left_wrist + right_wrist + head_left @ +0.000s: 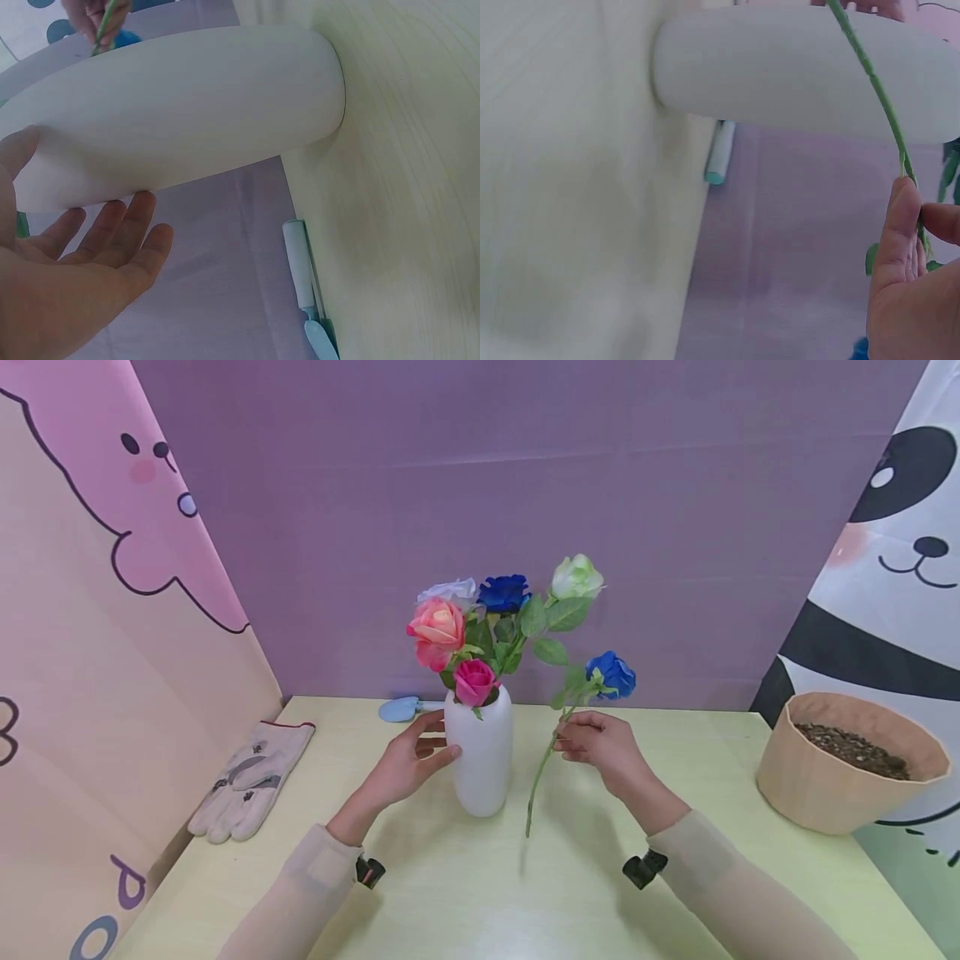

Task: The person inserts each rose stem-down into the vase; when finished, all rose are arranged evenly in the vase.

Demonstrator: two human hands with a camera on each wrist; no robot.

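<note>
A tall white vase [482, 768] stands upright on the table, with several artificial roses in its mouth: pink [475, 682], coral [437, 631], pale lilac, dark blue [504, 593] and pale green [576, 578]. My left hand [408, 760] holds the vase's left side, thumb on its front and fingertips along its side. To the right of the vase, my right hand [603, 747] pinches the stem of a blue rose [611, 675] between thumb and fingers. That flower leans right above the hand, and its bare green stem [881, 90] hangs down, apart from the vase.
Behind the vase lies a light-blue hand trowel [400, 709] near the table's back edge. Work gloves [255, 781] lie at the left edge. A tan pot [810, 789] with dark soil stands at the right. Printed cloth walls enclose the table.
</note>
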